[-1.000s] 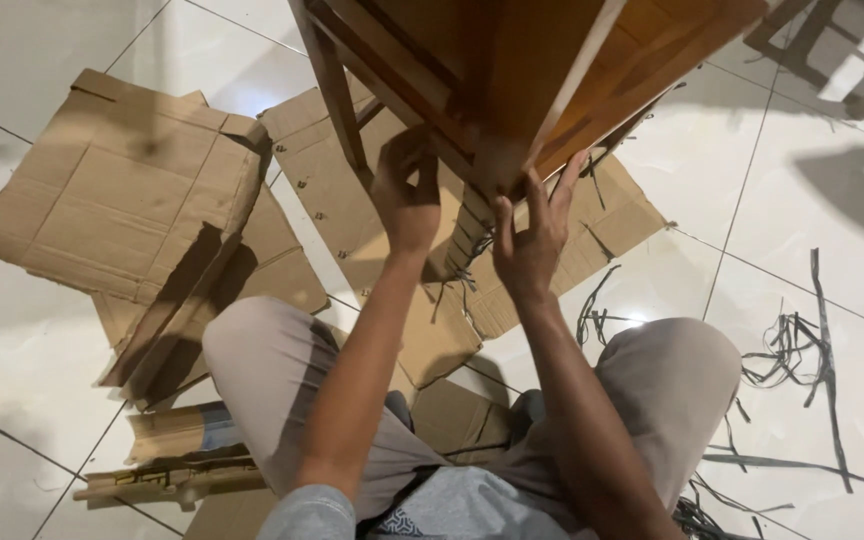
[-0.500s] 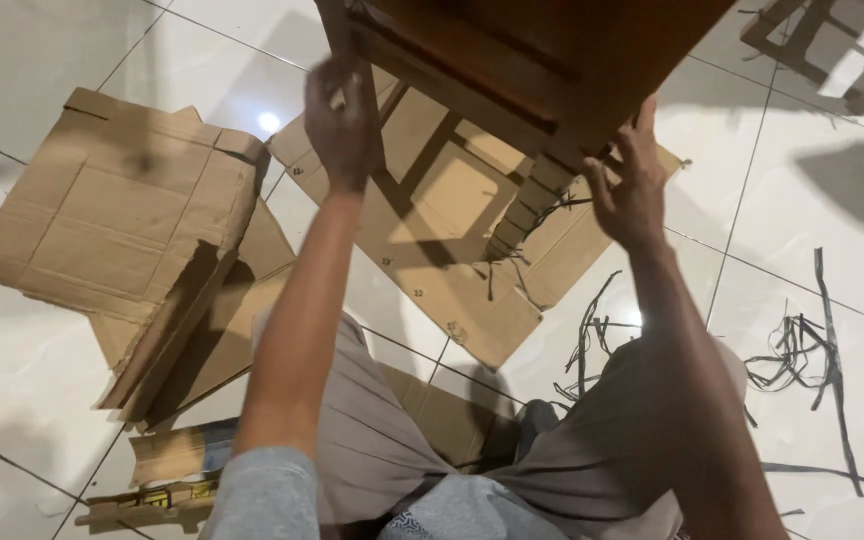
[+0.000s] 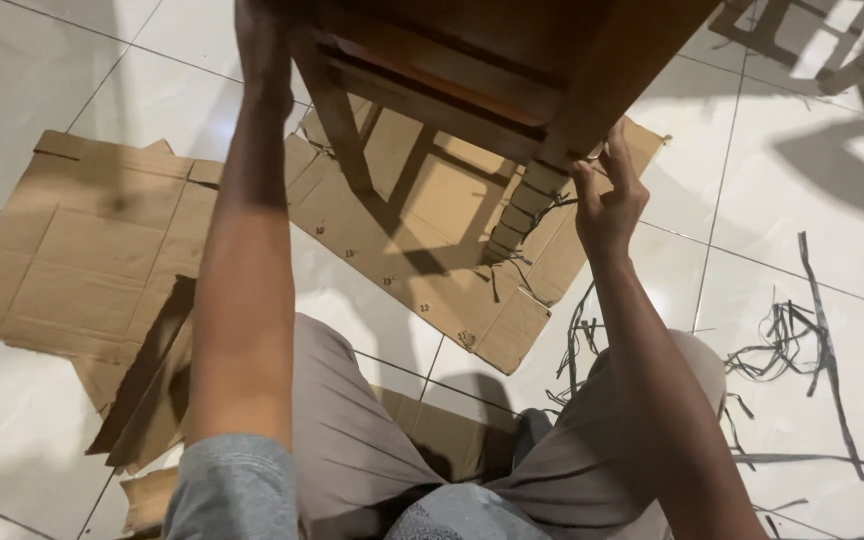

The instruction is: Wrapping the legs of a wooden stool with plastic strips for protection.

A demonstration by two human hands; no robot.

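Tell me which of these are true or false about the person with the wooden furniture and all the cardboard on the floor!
1. Both hands are on the wooden furniture. True: the left hand grips it near the top edge of the picture, and the right hand holds a corner by a leg.
2. The floor is covered in green carpet. False: it is shiny white tile.
3. Flattened cardboard lies on the floor. True.
4. The dark plastic straps are tied around the furniture. False: they lie loose on the tiles.
5. The leg wrapped in cardboard is by the left hand. False: it is just beside the right hand.
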